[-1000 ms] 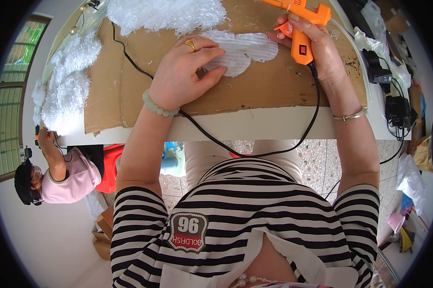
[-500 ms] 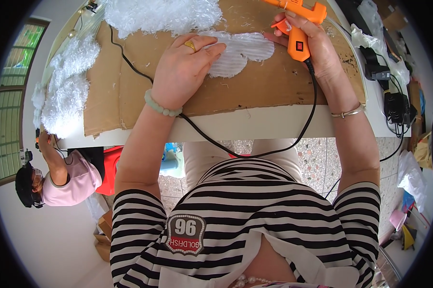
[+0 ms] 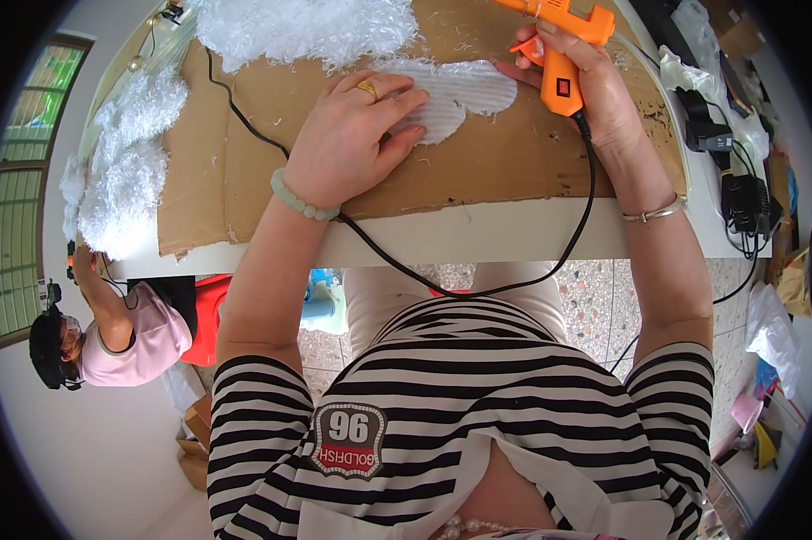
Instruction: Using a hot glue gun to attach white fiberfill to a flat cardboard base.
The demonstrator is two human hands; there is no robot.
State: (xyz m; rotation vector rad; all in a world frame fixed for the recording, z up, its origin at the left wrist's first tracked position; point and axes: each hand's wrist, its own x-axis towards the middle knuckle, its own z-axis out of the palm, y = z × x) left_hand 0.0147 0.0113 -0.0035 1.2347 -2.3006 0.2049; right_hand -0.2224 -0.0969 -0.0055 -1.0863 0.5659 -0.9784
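Note:
My right hand is wrapped round the handle of an orange glue gun, which has a small red switch. The gun's nozzle points to the upper left. A flat white ribbed piece with a rounded, lobed outline lies on a sheet of brown cardboard. On the left end of this piece rests my left hand, its fingers stretched out and the thumb apart. The palm side of that hand is hidden. A black cord hangs from the gun's handle in a loop past the table edge.
Piles of shredded white fringe lie at the far side, with more fringe at the left. Black power adapters and cables sit by the right edge. A co-worker in a pink top works at the table's left side.
My left hand has shifted slightly on the white piece, and its thumb has spread away from the fingers. The right hand and glue gun are almost unmoved.

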